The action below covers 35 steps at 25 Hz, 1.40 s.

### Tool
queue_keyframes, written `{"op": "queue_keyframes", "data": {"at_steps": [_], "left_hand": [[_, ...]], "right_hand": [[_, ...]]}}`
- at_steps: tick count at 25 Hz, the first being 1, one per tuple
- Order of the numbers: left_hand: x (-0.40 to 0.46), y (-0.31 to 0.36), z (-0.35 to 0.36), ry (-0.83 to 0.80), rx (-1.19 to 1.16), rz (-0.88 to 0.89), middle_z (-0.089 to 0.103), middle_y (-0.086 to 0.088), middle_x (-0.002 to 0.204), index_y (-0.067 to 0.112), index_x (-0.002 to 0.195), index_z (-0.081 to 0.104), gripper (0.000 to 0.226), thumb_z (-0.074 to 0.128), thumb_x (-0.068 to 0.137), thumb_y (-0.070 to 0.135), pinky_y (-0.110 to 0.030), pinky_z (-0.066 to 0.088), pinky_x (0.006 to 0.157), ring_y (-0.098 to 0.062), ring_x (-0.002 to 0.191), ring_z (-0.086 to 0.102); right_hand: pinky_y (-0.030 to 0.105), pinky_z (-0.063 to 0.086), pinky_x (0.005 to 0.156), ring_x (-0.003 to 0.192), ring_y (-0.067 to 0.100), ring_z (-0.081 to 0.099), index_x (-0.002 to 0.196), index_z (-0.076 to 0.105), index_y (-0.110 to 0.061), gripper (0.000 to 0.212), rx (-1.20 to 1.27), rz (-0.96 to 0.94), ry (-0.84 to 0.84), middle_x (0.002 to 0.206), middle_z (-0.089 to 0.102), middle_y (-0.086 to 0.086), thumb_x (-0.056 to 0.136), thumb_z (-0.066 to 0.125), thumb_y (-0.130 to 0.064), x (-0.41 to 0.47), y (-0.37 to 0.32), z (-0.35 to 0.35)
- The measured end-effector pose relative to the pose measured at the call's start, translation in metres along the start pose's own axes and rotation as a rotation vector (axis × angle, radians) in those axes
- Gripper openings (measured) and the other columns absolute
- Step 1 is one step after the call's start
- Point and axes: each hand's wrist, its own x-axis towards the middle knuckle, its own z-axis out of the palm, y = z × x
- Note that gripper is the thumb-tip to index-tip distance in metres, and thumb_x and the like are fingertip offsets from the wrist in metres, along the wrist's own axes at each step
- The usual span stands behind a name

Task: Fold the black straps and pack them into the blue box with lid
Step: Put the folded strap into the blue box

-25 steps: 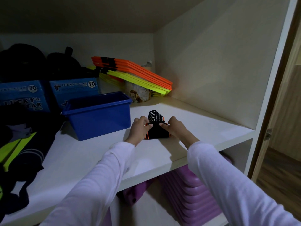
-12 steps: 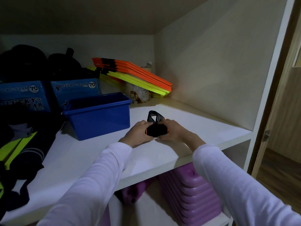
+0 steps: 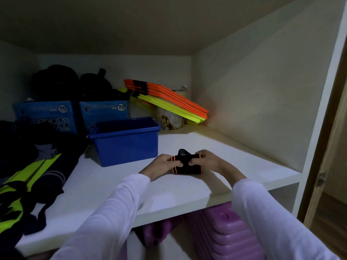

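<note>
Left hand (image 3: pixel 163 164) and right hand (image 3: pixel 206 160) pinch the folded strap (image 3: pixel 186 167) from either side, pressing it on the shelf (image 3: pixel 169 192) to keep its folds, just right of the open box (image 3: pixel 125 140).

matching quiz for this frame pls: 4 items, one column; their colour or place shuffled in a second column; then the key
Things:
1. strap
2. open box
3. flat panels
4. stacked lids

Descriptions:
A. purple, under the shelf
B. orange and yellow, leaning at the back
C. black with orange trim, held between left hand and right hand
D. blue, left of the hands

Pairs: 1-C, 2-D, 3-B, 4-A
</note>
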Motion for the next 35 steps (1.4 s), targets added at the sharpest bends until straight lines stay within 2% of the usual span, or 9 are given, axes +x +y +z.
{"op": "queue_keyframes", "data": {"at_steps": [5,10,15,18,23,26,29,31,35], "left_hand": [[-0.005,-0.007,-0.002,-0.026,-0.112,-0.041,0.064,-0.014,0.099,0.006,0.103,0.065,0.018,0.057,0.089,0.015,-0.038,0.045,0.101,-0.024,0.094,0.06],[-0.001,-0.004,-0.003,-0.008,-0.16,-0.117,0.06,-0.006,0.129,0.023,0.133,0.048,0.048,0.045,0.09,0.043,-0.032,0.045,0.099,-0.023,0.119,0.056],[0.008,0.03,-0.036,0.006,-0.455,-0.006,0.062,-0.005,0.104,0.017,0.12,0.045,0.028,0.05,0.095,0.03,-0.018,0.057,0.054,-0.017,0.091,0.061],[0.026,0.053,-0.083,0.16,-0.52,0.152,0.062,-0.007,0.098,0.011,0.116,0.049,0.027,0.056,0.093,0.023,-0.018,0.055,0.054,-0.014,0.08,0.061],[0.04,0.068,-0.168,0.305,-0.379,0.16,0.066,-0.006,0.095,0.007,0.122,0.056,0.044,0.06,0.088,0.036,-0.022,0.053,0.062,-0.018,0.085,0.063],[0.05,0.053,-0.202,0.365,-0.216,0.028,0.065,-0.009,0.106,0.01,0.113,0.06,0.044,0.057,0.088,0.045,-0.03,0.051,0.082,-0.019,0.096,0.061],[0.055,0.028,-0.227,0.589,-0.06,-0.065,0.059,-0.008,0.098,0.01,0.106,0.06,0.045,0.052,0.089,0.051,-0.029,0.046,0.078,-0.02,0.092,0.054],[0.055,0.009,-0.242,0.735,0.179,-0.128,0.062,-0.011,0.094,0.005,0.093,0.063,0.032,0.053,0.093,0.035,-0.03,0.045,0.074,-0.024,0.097,0.055],[0.054,-0.012,-0.257,0.753,0.519,-0.339,0.058,-0.024,0.126,-0.009,0.119,0.055,0.032,0.046,0.095,0.01,-0.036,0.047,0.089,-0.037,0.115,0.056]], "right_hand": [[0.019,0.039,0.057,0.064,0.013,0.052,0.075,0.057,-0.015,0.012,0.194,-0.001,-0.101,0.072,0.057,0.001,0.071,0.062,-0.025,0.004,-0.002,0.007],[0.03,0.051,0.068,0.079,0.026,0.064,0.107,0.063,-0.004,0.025,0.437,0.061,-0.047,0.09,0.068,0.014,0.089,0.052,-0.018,0.027,-0.001,0.018],[0.039,0.051,0.082,0.091,0.029,0.063,0.113,0.057,-0.01,0.027,0.689,-0.033,-0.035,0.101,0.066,0.019,0.094,0.044,-0.026,0.058,-0.04,0.012],[0.031,0.051,0.073,0.089,0.022,0.062,0.106,0.06,-0.018,0.025,0.725,-0.125,-0.05,0.095,0.067,0.01,0.092,0.051,-0.036,0.085,-0.087,-0.001],[0.038,0.053,0.091,0.101,0.026,0.063,0.114,0.061,-0.013,0.034,0.701,-0.21,-0.128,0.106,0.067,0.013,0.084,0.066,-0.027,0.135,-0.156,0.001],[0.027,0.053,0.069,0.093,0.022,0.062,0.124,0.056,-0.005,0.045,0.652,-0.148,-0.101,0.104,0.065,0.012,0.084,0.066,-0.024,0.163,-0.175,0.02],[0.033,0.051,0.072,0.098,0.026,0.058,0.125,0.052,-0.001,0.051,0.54,-0.032,-0.001,0.11,0.061,0.016,0.082,0.069,-0.021,0.189,-0.176,0.04],[0.036,0.053,0.084,0.103,0.028,0.058,0.125,0.05,0.0,0.058,0.32,0.034,0.077,0.117,0.059,0.017,0.078,0.073,-0.025,0.203,-0.173,0.05],[0.032,0.052,0.087,0.105,0.027,0.06,0.125,0.054,-0.003,0.061,-0.345,0.067,0.039,0.124,0.06,0.012,0.077,0.072,-0.037,0.211,-0.171,0.068]]}}
